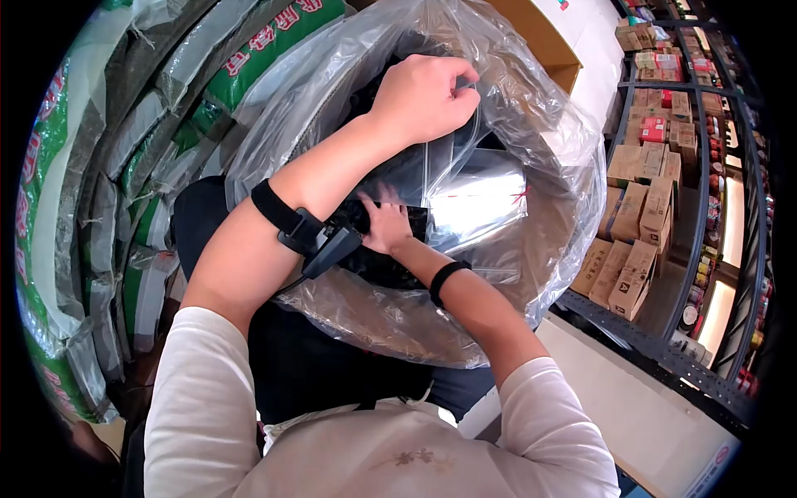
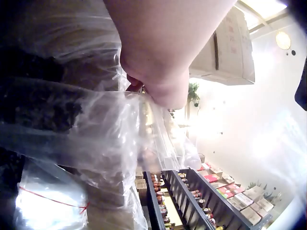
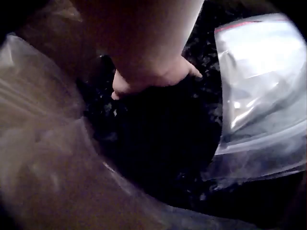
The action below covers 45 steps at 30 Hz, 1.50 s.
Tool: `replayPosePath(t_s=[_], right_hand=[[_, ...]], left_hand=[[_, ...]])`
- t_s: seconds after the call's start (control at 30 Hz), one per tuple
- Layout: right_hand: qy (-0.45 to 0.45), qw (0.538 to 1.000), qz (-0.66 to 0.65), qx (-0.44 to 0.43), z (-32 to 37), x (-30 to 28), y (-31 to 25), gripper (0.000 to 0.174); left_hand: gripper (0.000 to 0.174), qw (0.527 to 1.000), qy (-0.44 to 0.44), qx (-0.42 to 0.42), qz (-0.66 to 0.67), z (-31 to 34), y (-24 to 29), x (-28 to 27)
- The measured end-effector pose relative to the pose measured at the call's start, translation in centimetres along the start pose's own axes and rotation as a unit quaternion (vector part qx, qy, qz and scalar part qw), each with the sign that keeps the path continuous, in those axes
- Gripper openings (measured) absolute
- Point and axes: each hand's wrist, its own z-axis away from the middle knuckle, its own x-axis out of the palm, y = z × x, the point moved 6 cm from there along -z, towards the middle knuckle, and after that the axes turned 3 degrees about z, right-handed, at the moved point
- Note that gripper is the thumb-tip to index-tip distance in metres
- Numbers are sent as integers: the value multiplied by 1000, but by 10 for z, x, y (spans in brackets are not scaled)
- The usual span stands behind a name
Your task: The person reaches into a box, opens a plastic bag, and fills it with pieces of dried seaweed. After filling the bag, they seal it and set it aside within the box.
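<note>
Over the large clear plastic liner bag (image 1: pixel 564 207), my left hand (image 1: pixel 427 100) pinches the edge of a thin clear plastic bag (image 2: pixel 53 108) with curled fingers. That bag hangs down from the hand, looking slack. My right hand (image 1: pixel 386 222) is lower, inside the liner, its fingers spread on loose black flaky pieces (image 3: pixel 110 136); in the right wrist view most of its fingers are hidden behind the wrist. Beside it, on the black pieces, lies a shiny stack of clear plastic bags (image 1: pixel 481 199) with a thin red band (image 2: pixel 53 199).
Green and white printed sacks (image 1: pixel 266 37) are piled at the left. To the right stands a dark shelf rack (image 1: pixel 706 191) with cardboard boxes (image 1: pixel 635 278) and jars. A brown carton (image 1: pixel 548 41) stands behind the liner.
</note>
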Motion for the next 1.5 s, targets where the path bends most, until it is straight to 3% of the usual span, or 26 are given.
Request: replayPosePath(t_s=[0.03, 0.07, 0.1, 0.23, 0.3, 0.37, 0.63, 0.77, 0.9, 0.97, 1.07, 1.23, 1.37, 1.43, 1.5], right_hand=[[-50, 998, -7, 23, -3, 4, -4, 100], [-22, 999, 17, 23, -7, 11, -14, 102], [-75, 997, 13, 33, -7, 25, -16, 104], [-37, 998, 48, 14, 12, 46, -21, 92], [-23, 997, 68, 10, 14, 42, -19, 88], [-67, 997, -3, 30, 14, 38, -10, 80], [-129, 990, 7, 51, 10, 27, -15, 74], [-136, 989, -53, 18, 18, 8, -2, 70], [-6, 972, -214, -92, 33, -34, 21, 54], [50, 959, -261, -97, 49, -60, 32, 49], [46, 956, -259, -130, 71, -104, 35, 45], [25, 914, -400, -63, 116, -158, 55, 42], [-7, 876, -479, -55, 155, -202, 57, 41], [11, 871, -482, -93, 170, -217, 68, 45], [63, 802, -586, -94, 178, -236, 63, 50]], left_hand=[[24, 1000, -1, -2, 0, -1, -1, 0], [24, 1000, -5, 0, -3, 0, -1, 1], [24, 1000, -8, 1, -7, 0, -2, 2], [25, 1000, -18, -6, -9, 2, -1, 5], [24, 1000, -21, -3, -20, 3, 1, 6], [24, 1000, -21, 2, -23, 1, 0, 5], [25, 999, -39, -6, -26, 2, 0, 6], [25, 999, -42, -6, -16, 1, -2, 7], [26, 999, -36, -17, -11, 0, -3, 4], [27, 999, -28, -17, -9, -1, -5, 4], [29, 999, -27, -22, -8, -1, -5, 2], [35, 999, -45, -11, 5, -1, -5, 5], [39, 990, -120, -31, 59, 2, -1, 13], [39, 986, -145, -25, 74, 4, 3, 16], [36, 971, -215, -39, 94, 8, 6, 23]])
